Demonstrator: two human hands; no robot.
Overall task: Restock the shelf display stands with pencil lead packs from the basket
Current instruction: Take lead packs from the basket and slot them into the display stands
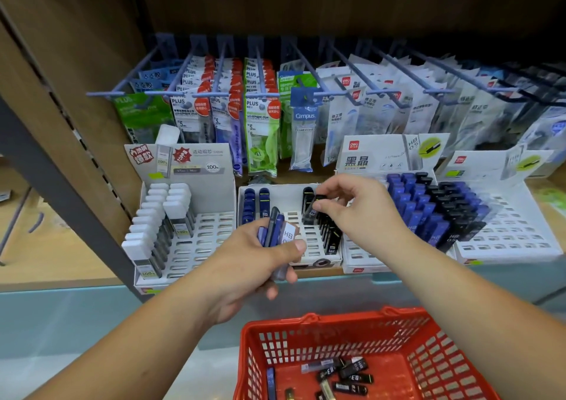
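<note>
My left hand (254, 265) grips a small bundle of blue pencil lead packs (274, 228) in front of the middle display stand (294, 255). My right hand (358, 210) pinches one black lead pack (312, 210), tilted, over the black row at that stand's right side. Blue packs stand in the stand's left slots. The red basket (422, 338) sits below on the lower ledge with several loose black packs (346, 375) and a blue one inside.
A white stand (208, 246) with white-capped lead tubes is on the left. Two more stands (520, 243) with blue and black packs sit on the right. Correction tape packets hang from blue pegs (263, 93) behind. A grey shelf upright (61, 191) runs down the left.
</note>
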